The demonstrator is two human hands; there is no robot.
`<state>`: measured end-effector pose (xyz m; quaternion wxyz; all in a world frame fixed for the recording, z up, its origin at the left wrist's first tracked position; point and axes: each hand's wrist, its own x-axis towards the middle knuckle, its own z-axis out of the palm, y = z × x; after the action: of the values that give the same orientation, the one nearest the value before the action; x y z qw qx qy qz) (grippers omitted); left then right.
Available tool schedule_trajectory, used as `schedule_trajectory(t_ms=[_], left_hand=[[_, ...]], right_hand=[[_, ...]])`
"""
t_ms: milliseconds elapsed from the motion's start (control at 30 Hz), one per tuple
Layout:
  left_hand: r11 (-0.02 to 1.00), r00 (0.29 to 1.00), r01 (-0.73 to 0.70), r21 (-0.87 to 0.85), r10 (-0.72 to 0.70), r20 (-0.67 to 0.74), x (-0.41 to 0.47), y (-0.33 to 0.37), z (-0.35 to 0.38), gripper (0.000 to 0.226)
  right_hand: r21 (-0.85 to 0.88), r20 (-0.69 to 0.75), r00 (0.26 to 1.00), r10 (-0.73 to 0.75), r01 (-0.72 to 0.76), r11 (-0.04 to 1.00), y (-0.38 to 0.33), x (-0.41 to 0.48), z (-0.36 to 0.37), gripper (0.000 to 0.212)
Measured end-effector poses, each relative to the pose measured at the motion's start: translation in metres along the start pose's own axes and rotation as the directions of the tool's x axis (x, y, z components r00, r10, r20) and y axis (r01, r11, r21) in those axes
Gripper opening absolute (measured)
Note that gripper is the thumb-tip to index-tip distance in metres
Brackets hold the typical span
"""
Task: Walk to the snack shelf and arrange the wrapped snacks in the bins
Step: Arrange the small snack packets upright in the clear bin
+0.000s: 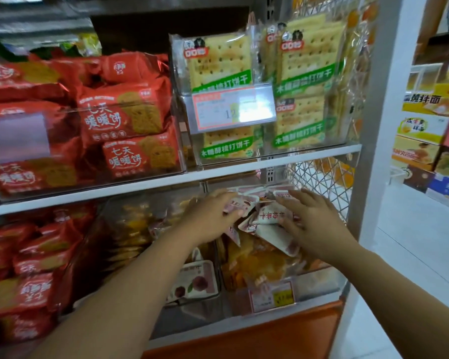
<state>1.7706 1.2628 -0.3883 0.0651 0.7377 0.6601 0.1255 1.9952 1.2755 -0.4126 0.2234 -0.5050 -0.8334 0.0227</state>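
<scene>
White shop shelf, clear bins; pink-white wrapped snacks lie heaped; left hand grips them, right hand spread against them.

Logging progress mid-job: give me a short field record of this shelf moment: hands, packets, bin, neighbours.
left hand: grips the white-and-pink packets from the left
right hand: fingers spread fairly straight, pressing the same packets from the right
packets: loose tilted heap on top of the lower shelf's right-hand clear bin
bin contents: orange-yellow snacks beneath the heap
bin front: price tag
upper shelf: red biscuit packs left, green-banded cracker packs right
image quality: motion blur, finger detail soft
</scene>
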Motion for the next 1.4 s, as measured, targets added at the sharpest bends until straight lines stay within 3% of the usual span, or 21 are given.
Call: schedule_trajectory(t_ms=[133, 300, 400, 533, 633, 733, 833, 933, 1033, 1133, 1233, 1300, 1400], left_hand=[[0.996, 0.968, -0.057, -0.073, 0.037, -0.249, -0.059, -0.030, -0.015, 0.034], [0.999, 0.952, 0.025, -0.041, -0.036, -0.304, -0.130, -0.081, -0.023, 0.031], [0.999, 0.942, 0.033, -0.026, -0.040, -0.332, -0.159, -0.108, -0.022, 0.029], [0.998, 0.936, 0.049, -0.043, -0.061, -0.345, -0.179, -0.135, -0.013, 0.026], [1.000, 0.929, 0.024, 0.020, -0.015, -0.371, -0.185, -0.144, -0.003, 0.022], [0.998, 0.931, -0.045, 0.049, 0.060, -0.359, -0.187, -0.152, 0.001, 0.037], [0.995, 0.940, -0.081, 0.053, 0.094, -0.327, -0.188, -0.158, 0.002, 0.054], [0.992, 0.939, -0.121, 0.047, 0.130, -0.320, -0.190, -0.161, 0.003, 0.072], [0.990, 0.929, -0.135, 0.041, 0.141, -0.342, -0.190, -0.161, 0.004, 0.070], [0.990, 0.923, -0.133, 0.046, 0.140, -0.359, -0.191, -0.159, 0.006, 0.070], [0.992, 0.922, -0.116, 0.041, 0.123, -0.366, -0.190, -0.157, 0.007, 0.070], [0.994, 0.922, -0.101, 0.049, 0.112, -0.370, -0.188, -0.156, 0.008, 0.070], [0.995, 0.926, -0.072, 0.063, 0.090, -0.366, -0.185, -0.155, 0.009, 0.064]], right_hand=[[0.157, -0.070, 0.983, -0.168, 0.178, 0.972, -0.049, -0.007, -0.011, 0.036], [0.223, 0.103, 0.896, -0.432, 0.402, 0.888, -0.111, -0.013, 0.008, 0.028], [0.268, 0.247, 0.827, -0.505, 0.442, 0.856, -0.141, -0.010, 0.023, 0.030], [0.284, 0.485, 0.745, -0.457, 0.360, 0.889, -0.171, 0.007, 0.044, 0.041], [0.228, 0.673, 0.625, -0.395, 0.333, 0.915, -0.184, 0.027, 0.058, 0.059], [0.108, 0.816, 0.510, -0.273, 0.329, 0.938, -0.193, 0.049, 0.063, 0.078], [0.013, 0.849, 0.492, -0.192, 0.344, 0.939, -0.198, 0.059, 0.066, 0.082], [0.061, 0.749, 0.605, -0.271, 0.343, 0.937, -0.201, 0.053, 0.063, 0.050], [0.104, 0.536, 0.754, -0.381, 0.388, 0.916, -0.197, 0.037, 0.051, 0.035], [0.197, 0.245, 0.889, -0.385, 0.343, 0.918, -0.189, 0.018, 0.035, 0.023], [0.279, -0.114, 0.963, -0.245, 0.268, 0.922, -0.169, 0.008, 0.017, 0.026], [0.341, -0.214, 0.974, -0.074, 0.146, 0.929, -0.151, 0.008, 0.013, 0.031], [0.456, -0.271, 0.936, 0.225, -0.081, 0.886, -0.120, 0.016, 0.015, 0.061]])
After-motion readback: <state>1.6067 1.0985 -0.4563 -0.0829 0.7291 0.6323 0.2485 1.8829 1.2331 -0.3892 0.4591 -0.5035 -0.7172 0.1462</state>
